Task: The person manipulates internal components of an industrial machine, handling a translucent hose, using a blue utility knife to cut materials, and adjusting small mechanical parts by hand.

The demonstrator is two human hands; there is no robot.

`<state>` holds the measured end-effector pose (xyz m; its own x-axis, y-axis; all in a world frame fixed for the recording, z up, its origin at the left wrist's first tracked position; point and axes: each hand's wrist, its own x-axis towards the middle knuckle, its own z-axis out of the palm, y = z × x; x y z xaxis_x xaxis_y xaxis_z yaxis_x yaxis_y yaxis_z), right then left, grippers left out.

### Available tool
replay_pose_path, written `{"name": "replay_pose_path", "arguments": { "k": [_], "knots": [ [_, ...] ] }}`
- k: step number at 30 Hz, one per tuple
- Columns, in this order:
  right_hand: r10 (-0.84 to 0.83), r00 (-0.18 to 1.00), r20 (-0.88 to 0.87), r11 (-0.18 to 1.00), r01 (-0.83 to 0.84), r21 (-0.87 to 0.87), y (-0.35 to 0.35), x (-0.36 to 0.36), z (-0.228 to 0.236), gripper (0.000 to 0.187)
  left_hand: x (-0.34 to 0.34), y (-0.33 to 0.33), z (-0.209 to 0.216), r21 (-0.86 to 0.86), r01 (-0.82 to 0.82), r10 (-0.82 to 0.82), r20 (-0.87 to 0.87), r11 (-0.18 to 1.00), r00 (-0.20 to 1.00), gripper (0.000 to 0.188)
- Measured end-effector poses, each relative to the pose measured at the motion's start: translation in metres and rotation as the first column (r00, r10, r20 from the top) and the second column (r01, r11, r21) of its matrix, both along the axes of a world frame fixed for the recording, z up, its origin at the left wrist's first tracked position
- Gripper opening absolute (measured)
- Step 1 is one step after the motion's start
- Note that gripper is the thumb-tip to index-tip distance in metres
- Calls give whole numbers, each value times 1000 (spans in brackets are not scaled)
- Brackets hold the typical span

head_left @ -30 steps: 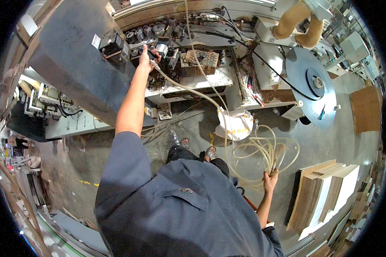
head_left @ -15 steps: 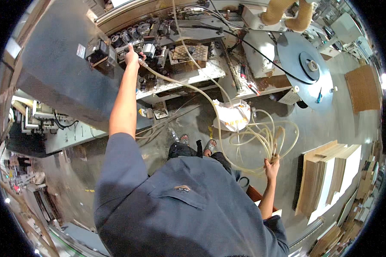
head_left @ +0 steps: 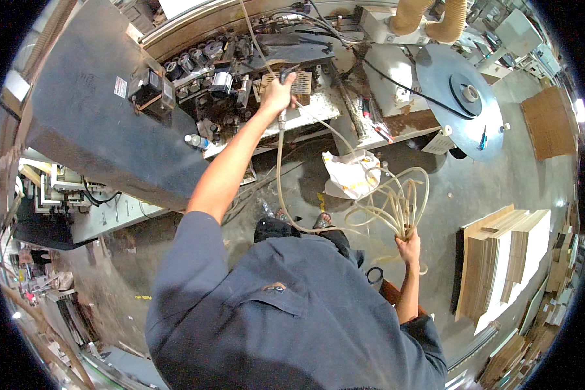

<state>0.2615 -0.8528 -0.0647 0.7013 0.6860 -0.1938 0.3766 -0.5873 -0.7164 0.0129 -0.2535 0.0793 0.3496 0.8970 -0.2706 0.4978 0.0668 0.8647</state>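
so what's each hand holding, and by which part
The left hand grips a small dark tool by its body, beside the metal fitting of a pale hose. The right hand grips hose loops where they bunch.

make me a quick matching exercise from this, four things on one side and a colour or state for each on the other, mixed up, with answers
Things:
1. Large disc
2. Left hand
3. Plastic bag
4. Right hand

Colours and states:
A. Holding a looped hose
B. White and crumpled
C. Blue-grey and round
D. Holding a tool with a hose attached

Pairs: 1-C, 2-D, 3-B, 4-A
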Motion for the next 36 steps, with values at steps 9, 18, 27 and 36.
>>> {"name": "replay_pose_path", "arguments": {
  "k": [9,18,27,36],
  "knots": [
    [49,999,-14,999,-49,-24,35,-3,27,53,6,37,11,287,20,73,-310,958,948,94],
    [-30,985,-170,987,55,148,42,-6,-12,42,-266,141,10,302,-403,504,-499,864,706,88],
    [136,985,-107,983,-121,138,96,-9,-29,49,-292,82,50,593,-215,610,-620,776,492,72],
    [417,906,68,907,-409,-99,151,-18,7,62,-277,-22,3,389,78,285,-782,918,554,74]
  ]
}}
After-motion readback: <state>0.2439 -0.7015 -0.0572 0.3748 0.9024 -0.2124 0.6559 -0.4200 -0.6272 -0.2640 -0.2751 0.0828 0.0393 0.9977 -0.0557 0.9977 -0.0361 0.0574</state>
